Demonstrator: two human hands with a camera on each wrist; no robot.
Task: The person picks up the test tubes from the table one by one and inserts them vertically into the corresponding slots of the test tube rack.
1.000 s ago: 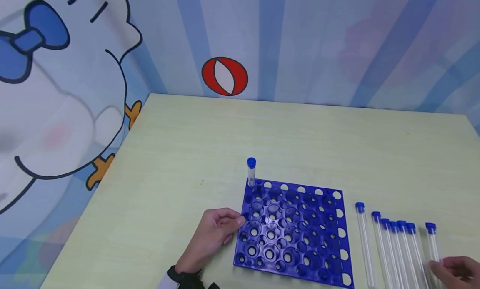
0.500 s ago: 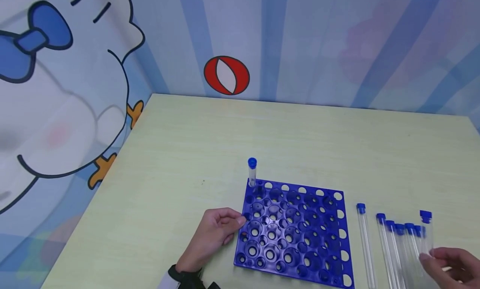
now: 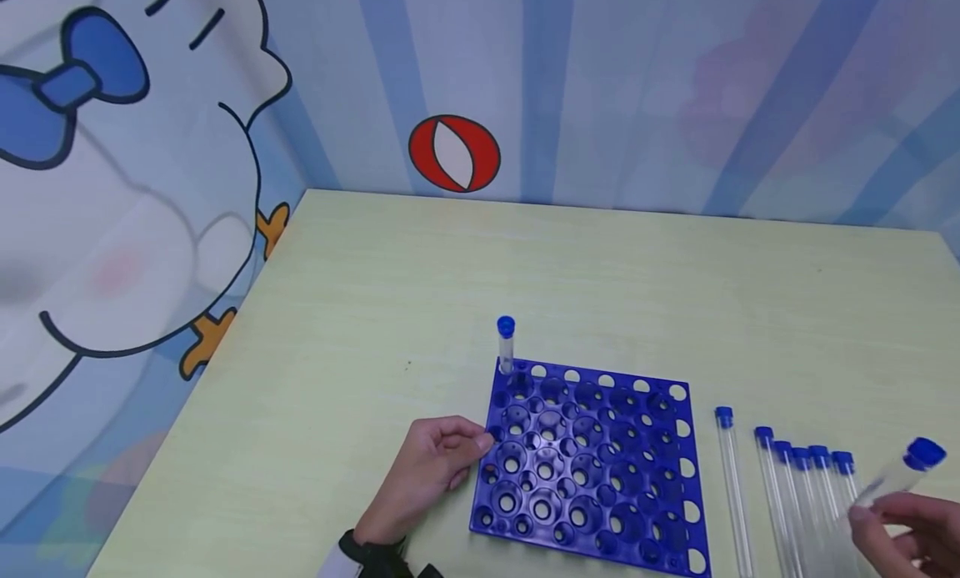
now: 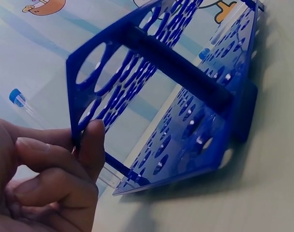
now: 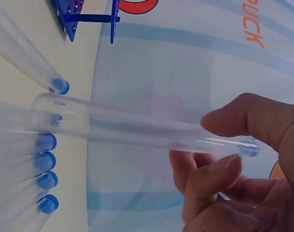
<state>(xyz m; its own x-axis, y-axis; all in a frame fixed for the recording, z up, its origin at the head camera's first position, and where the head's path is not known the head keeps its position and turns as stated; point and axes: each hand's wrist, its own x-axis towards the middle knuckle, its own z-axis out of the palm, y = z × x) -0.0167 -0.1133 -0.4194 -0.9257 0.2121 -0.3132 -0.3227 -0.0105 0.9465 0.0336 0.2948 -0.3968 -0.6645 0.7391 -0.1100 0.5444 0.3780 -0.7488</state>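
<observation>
A blue test tube rack (image 3: 588, 469) with rows of round holes stands on the table, and one blue-capped tube (image 3: 506, 344) is upright in its far left corner hole. My left hand (image 3: 438, 457) pinches the rack's left edge between thumb and finger; the left wrist view shows that hand (image 4: 55, 179) at the corner of the upper plate (image 4: 89, 67). At the lower right, my right hand (image 3: 911, 532) holds a clear test tube (image 3: 892, 480) tilted, its blue cap up and to the right. In the right wrist view the tube (image 5: 127, 123) lies between thumb and fingers.
Right of the rack, several blue-capped tubes (image 3: 783, 495) lie side by side on the table, with one tube (image 3: 731, 486) lying apart nearer the rack. A wall with cartoon drawings (image 3: 600, 86) borders the table's far and left sides.
My right hand has picked up the rightmost tube from the table and tipped its cap to the right. The neighbouring tubes have shifted slightly. My left hand stays on the rack.
</observation>
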